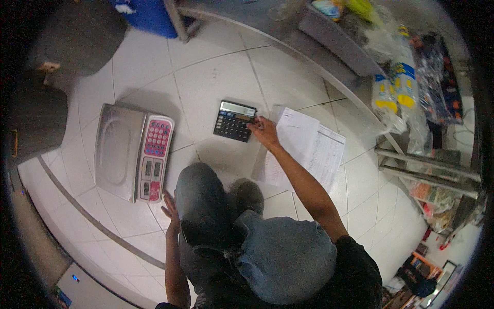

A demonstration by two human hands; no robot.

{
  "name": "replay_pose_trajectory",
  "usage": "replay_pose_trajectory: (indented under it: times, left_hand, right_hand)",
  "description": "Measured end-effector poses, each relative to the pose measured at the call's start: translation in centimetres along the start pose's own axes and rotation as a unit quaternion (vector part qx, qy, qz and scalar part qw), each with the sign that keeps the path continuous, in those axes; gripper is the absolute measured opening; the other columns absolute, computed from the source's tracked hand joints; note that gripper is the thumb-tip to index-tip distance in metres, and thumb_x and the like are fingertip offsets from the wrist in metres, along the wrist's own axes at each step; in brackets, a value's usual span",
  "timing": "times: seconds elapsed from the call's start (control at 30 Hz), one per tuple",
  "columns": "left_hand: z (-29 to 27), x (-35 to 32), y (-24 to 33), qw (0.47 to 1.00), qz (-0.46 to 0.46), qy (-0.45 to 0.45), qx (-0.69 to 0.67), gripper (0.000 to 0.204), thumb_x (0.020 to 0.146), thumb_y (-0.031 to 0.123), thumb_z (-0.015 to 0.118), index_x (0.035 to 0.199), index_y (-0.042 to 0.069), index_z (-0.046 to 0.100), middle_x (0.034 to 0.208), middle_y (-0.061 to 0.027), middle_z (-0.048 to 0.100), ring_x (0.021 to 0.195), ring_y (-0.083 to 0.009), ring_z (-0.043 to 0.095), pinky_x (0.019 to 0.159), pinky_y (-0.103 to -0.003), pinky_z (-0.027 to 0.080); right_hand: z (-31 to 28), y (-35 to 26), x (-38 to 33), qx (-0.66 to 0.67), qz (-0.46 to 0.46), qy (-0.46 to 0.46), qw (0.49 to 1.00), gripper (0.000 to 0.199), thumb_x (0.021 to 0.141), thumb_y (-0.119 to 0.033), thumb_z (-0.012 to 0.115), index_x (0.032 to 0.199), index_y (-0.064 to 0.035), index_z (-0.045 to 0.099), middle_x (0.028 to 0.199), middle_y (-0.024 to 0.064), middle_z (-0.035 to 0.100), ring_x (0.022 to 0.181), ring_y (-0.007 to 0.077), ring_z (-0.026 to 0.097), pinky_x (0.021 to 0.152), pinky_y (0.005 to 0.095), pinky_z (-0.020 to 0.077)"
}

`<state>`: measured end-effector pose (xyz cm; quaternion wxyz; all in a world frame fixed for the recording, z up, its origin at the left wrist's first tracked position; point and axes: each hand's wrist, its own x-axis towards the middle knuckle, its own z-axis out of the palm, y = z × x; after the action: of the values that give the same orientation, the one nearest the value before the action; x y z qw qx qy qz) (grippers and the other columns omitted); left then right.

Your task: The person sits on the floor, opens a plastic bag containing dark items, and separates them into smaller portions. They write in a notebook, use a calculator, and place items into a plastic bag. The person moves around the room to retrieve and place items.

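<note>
My right hand (265,132) reaches out to a black calculator (234,123) lying on the floor. Its fingertips touch the keys at the right edge, with the fingers partly stretched and nothing visibly held. White printed sheets of paper (311,144) lie under and beside that forearm. My left hand (171,207) hangs beside my knee, fingers apart and holding nothing. Close to it stands a digital weighing scale (121,152) with a bare metal platform, a pink and white keypad and small displays.
My bent knees (203,201) fill the lower middle. A metal shelf frame (427,165) and a grey bin (339,38) with plastic-wrapped goods stand at the right. Dark containers (77,41) are at the upper left, near a blue container (149,18). White tiles (206,72) cover the floor.
</note>
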<state>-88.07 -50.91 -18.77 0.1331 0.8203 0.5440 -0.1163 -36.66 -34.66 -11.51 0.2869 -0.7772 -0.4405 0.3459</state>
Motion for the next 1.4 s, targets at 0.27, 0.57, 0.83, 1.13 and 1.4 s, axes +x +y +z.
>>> replay_pose_trajectory:
  times: [0.27,0.57,0.83,1.13,1.4]
  left_hand:
    - [-11.4,4.8,-8.3,0.738,-0.003,-0.174,-0.652,0.029,0.095,0.01,0.054,0.121,0.0,0.059,0.135,-0.0158,0.055,0.128,-0.0312,0.049,0.104,-0.04,0.041]
    - [-33.0,18.8,16.4,0.796,0.175,-0.066,-0.575,0.021,0.098,0.019,0.058,0.114,0.006,0.061,0.106,-0.005,0.066,0.101,-0.0139,0.061,0.089,-0.029,0.046]
    - [-35.2,20.6,23.0,0.795,0.259,-0.12,-0.535,0.021,0.098,0.018,0.059,0.116,0.006,0.059,0.108,-0.0041,0.065,0.102,-0.014,0.061,0.089,-0.029,0.047]
    - [-35.6,20.7,23.5,0.765,0.276,-0.101,-0.573,0.023,0.099,0.018,0.057,0.119,0.006,0.058,0.111,-0.0045,0.064,0.103,-0.0134,0.059,0.089,-0.029,0.047]
    - [-34.5,21.3,25.2,0.772,0.274,-0.057,-0.571,0.02,0.098,0.018,0.059,0.114,0.007,0.06,0.096,-0.0042,0.065,0.089,-0.0123,0.061,0.079,-0.029,0.049]
  right_hand:
    - [-13.1,-12.9,-1.6,-0.043,-0.169,0.26,0.95,0.026,0.085,-0.032,0.068,0.099,-0.0102,0.066,0.09,0.0154,0.069,0.082,0.0364,0.066,0.074,0.0423,0.0522]
    - [-36.4,-13.9,1.7,-0.378,-0.232,0.458,0.77,0.041,0.078,-0.031,0.071,0.113,-0.0092,0.065,0.11,0.0168,0.063,0.093,0.0371,0.065,0.079,0.0466,0.0527]
    - [-35.0,-15.0,3.5,-0.425,-0.171,0.392,0.798,0.03,0.085,-0.03,0.064,0.109,-0.0109,0.064,0.111,0.0114,0.062,0.094,0.0356,0.065,0.08,0.0479,0.0541]
    - [-32.8,-17.2,-0.7,-0.417,-0.162,0.356,0.82,0.033,0.084,-0.034,0.067,0.11,-0.0125,0.064,0.113,0.0099,0.062,0.097,0.0319,0.066,0.076,0.0451,0.0559]
    - [-40.5,-18.6,4.5,-0.354,-0.284,0.425,0.783,0.045,0.08,-0.037,0.076,0.116,-0.0123,0.066,0.111,0.0159,0.067,0.103,0.0333,0.064,0.084,0.043,0.0523]
